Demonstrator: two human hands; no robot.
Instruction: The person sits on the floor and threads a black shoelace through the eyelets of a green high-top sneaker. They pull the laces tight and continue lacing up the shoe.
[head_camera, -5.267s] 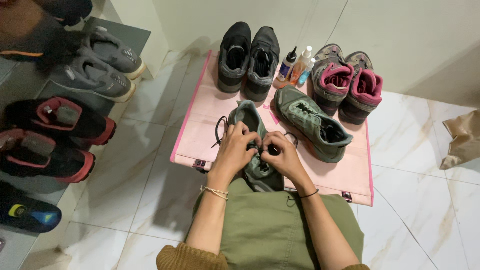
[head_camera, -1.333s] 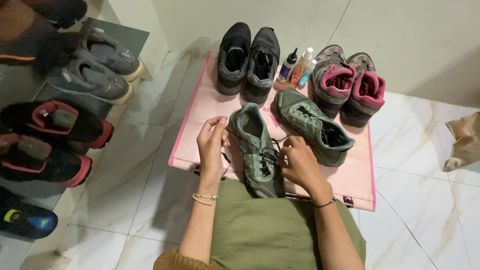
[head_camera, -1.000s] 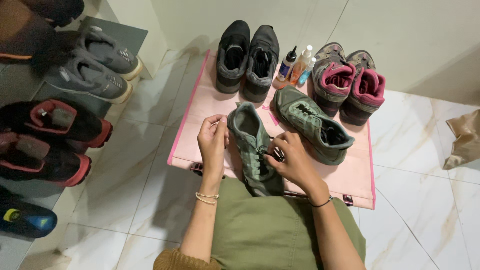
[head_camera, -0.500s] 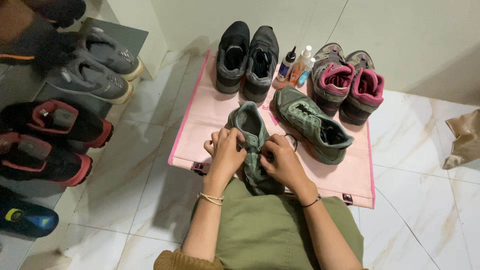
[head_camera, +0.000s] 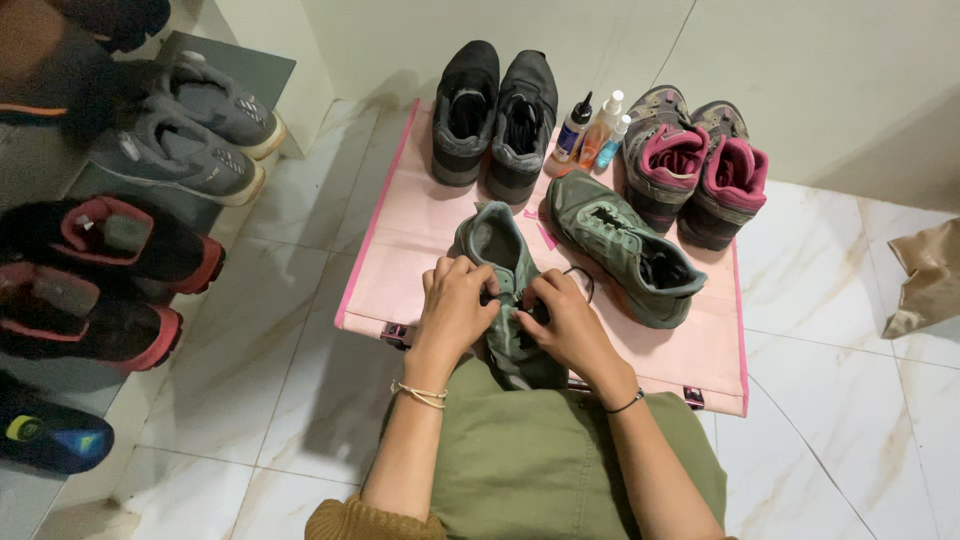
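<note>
Right now my left hand (head_camera: 455, 305) and right hand (head_camera: 565, 320) both pinch the laces of the green shoe (head_camera: 505, 290), which lies at six o'clock on the pink mat (head_camera: 400, 230), its heel against my lap. Lacing looks partly done, I judge; its mate (head_camera: 625, 245) at three o'clock sits untouched.

White marble tile floor (head_camera: 300, 370) w/ plain pale wall (head_camera: 800, 70).
</note>
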